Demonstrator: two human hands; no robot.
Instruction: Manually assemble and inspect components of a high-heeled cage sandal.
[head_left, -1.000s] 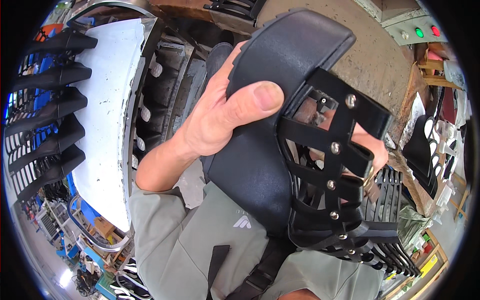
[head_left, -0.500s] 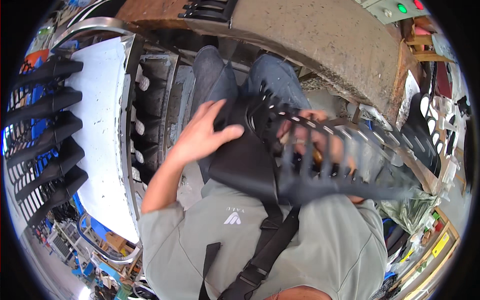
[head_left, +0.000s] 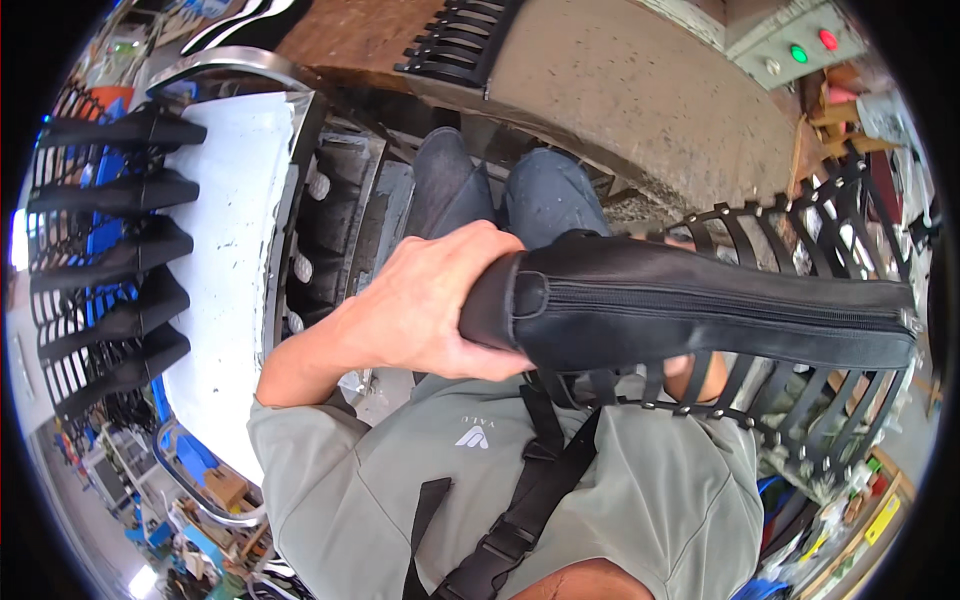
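Note:
A black strappy gladiator-style shoe upper [head_left: 720,300] lies across in front of my chest, its long back zipper facing up. My left hand [head_left: 430,300] is wrapped round its closed left end, thumb below and fingers above. Rows of narrow studded straps spread from both sides of the zipper strip toward the right. My right hand [head_left: 692,372] is beneath the upper, mostly covered by it. Only bits of skin show past the strip and between straps, so its fingers are hidden.
At left, several similar black uppers [head_left: 120,245] hang over the edge of a white-covered board [head_left: 225,270] with a curved metal rail [head_left: 230,62]. Ahead stands a worn bench [head_left: 640,95] with another strappy piece [head_left: 460,40]. A control box [head_left: 800,50] is at far right.
The upper has been turned so its zipper strip faces up and its straps lie to the right. My left hand has gone from resting spread on it to gripping its end.

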